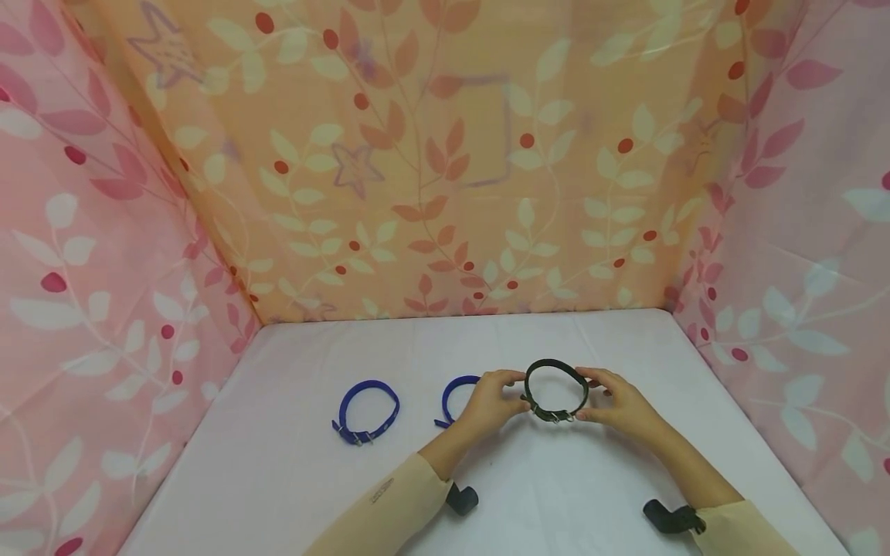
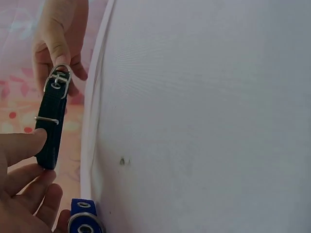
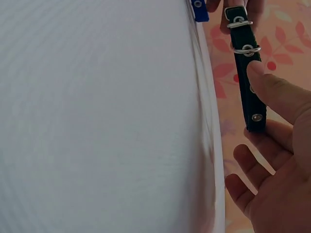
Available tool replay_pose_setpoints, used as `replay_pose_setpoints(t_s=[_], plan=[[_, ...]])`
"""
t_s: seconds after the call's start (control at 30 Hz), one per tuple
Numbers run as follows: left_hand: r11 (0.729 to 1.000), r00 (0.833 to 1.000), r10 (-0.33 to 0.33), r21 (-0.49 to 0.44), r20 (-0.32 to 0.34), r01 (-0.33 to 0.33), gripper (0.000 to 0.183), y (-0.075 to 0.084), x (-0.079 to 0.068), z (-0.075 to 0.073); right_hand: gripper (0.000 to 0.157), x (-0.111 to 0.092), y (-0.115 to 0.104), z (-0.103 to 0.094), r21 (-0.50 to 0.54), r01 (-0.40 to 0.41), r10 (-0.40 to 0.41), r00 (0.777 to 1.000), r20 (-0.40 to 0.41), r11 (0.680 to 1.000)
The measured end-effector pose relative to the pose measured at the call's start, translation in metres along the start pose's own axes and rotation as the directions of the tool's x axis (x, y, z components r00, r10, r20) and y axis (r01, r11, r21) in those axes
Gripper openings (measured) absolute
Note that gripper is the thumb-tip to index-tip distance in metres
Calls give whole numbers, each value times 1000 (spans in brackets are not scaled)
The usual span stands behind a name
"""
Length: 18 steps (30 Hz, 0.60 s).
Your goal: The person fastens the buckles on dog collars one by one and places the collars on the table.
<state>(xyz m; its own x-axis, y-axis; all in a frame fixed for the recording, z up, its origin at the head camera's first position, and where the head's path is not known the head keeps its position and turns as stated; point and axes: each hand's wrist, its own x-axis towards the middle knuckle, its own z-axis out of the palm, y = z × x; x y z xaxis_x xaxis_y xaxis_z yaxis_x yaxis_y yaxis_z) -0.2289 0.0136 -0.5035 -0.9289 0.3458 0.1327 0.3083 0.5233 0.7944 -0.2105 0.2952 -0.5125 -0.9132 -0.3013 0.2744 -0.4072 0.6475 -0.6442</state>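
Observation:
A dark green buckled collar (image 1: 552, 415), fastened into a ring, is held between both hands above the table. My left hand (image 1: 487, 403) pinches its left side with thumb and fingers. On its right side, my right hand (image 1: 626, 403) pinches it the same way. Metal buckle and ring hardware shows on the collar's band (image 2: 50, 104) in the left wrist view. Eyelets dot the band (image 3: 246, 99) in the right wrist view. Just behind my left hand lies a blue collar (image 1: 446, 398), partly hidden by that hand. Another blue collar (image 1: 345, 401) lies farther left, buckled into a loop.
A white-covered table (image 1: 556, 494) spreads beneath the hands. Patterned curtains stand around it: an orange one (image 1: 417, 193) at the back, pink ones at the left (image 1: 104, 309) and right (image 1: 799, 270). Dark wrist devices (image 1: 670, 516) stick out near both sleeves.

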Motion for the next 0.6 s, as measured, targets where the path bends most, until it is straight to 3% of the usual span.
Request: replay_pose_setpoints(t_s=[0.33, 0.6], plan=[[998, 998, -55, 21, 43, 54, 51, -7, 4, 11, 82, 0, 9, 5, 19, -85, 84, 995, 59, 996], [995, 998, -49, 94, 47, 45, 50, -7, 6, 13, 82, 1, 9, 6, 17, -110, 108, 991, 81, 994]])
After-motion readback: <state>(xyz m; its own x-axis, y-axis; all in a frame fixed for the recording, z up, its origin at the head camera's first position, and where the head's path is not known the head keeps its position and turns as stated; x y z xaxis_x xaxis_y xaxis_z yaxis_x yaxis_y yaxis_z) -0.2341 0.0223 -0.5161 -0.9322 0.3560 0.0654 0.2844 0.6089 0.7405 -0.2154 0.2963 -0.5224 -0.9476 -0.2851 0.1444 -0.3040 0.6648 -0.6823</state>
